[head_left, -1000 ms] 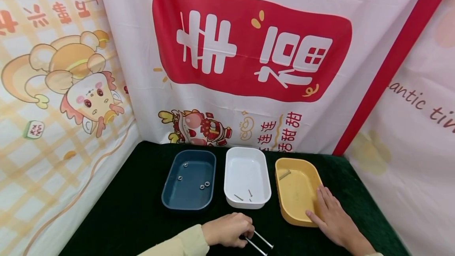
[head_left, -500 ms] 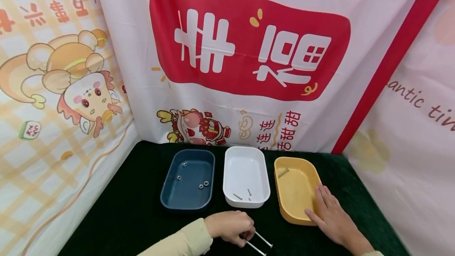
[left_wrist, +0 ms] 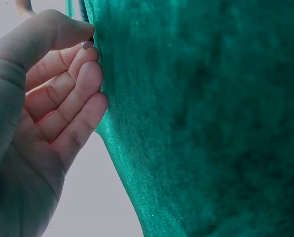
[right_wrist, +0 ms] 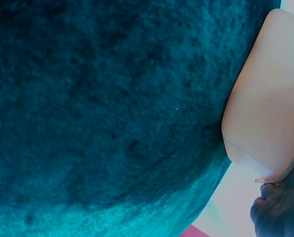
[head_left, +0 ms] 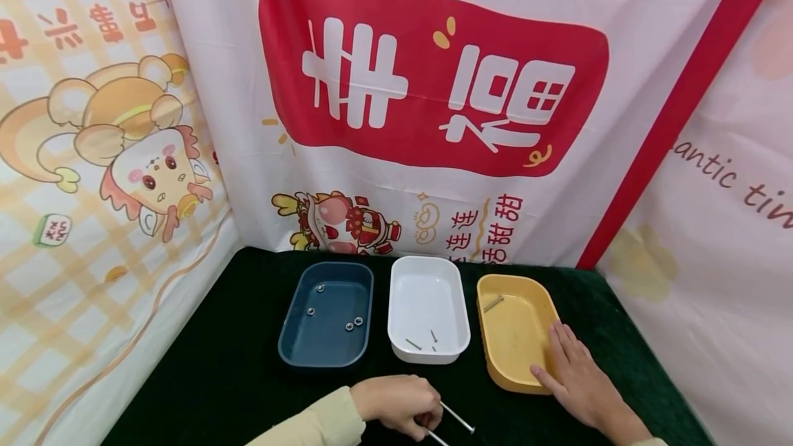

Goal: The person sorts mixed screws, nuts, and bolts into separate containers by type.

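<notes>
My left hand [head_left: 399,401] is low over the green cloth, in front of the white tray [head_left: 429,356]. Its thumb and fingertips pinch a long metal bolt [head_left: 438,438], whose end shows at the thumb tip in the left wrist view. A second long bolt [head_left: 458,418] sticks out beside the knuckles, probably lying on the cloth; its near end is hidden. My right hand [head_left: 582,380] rests along the right side of the yellow tray [head_left: 517,356], fingers straight and thumb over the rim. The right wrist view shows the tray's wall [right_wrist: 265,98] and part of the hand [right_wrist: 280,212].
A blue tray [head_left: 325,353] at the left holds several nuts [head_left: 353,324]. Small screws [head_left: 413,344] lie in the white tray. At the yellow tray's far left corner lies bolt-like hardware [head_left: 493,303]. Printed cloth walls [head_left: 372,226] stand behind and beside the table.
My left hand has shifted slightly down and left, and the nearer bolt has moved with it. The other bolt stays almost in place. My right hand keeps its place on the yellow tray.
</notes>
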`<state>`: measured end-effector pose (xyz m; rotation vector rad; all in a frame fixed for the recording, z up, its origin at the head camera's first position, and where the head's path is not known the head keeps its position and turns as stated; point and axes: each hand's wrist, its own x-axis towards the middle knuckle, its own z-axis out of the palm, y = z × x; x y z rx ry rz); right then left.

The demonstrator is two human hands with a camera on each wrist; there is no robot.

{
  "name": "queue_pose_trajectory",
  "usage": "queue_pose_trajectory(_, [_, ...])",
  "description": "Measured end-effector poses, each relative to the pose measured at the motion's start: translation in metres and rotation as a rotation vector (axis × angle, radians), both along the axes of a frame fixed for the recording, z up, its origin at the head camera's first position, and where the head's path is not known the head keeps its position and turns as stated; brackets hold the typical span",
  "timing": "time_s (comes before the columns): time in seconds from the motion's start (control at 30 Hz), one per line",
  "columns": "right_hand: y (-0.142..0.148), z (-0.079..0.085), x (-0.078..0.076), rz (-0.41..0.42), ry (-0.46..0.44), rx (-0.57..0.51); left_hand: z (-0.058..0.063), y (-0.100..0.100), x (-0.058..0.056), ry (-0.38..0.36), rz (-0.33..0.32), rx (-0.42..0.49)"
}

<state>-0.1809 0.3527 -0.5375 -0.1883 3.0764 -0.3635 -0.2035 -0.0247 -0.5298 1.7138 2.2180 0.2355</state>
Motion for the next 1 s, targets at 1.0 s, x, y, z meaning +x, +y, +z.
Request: queue_pose_trajectory(1.0, [0.000,-0.003,-0.001,0.004,0.026,0.008,0.054,0.039,-0.029,0.052,0.006,0.182])
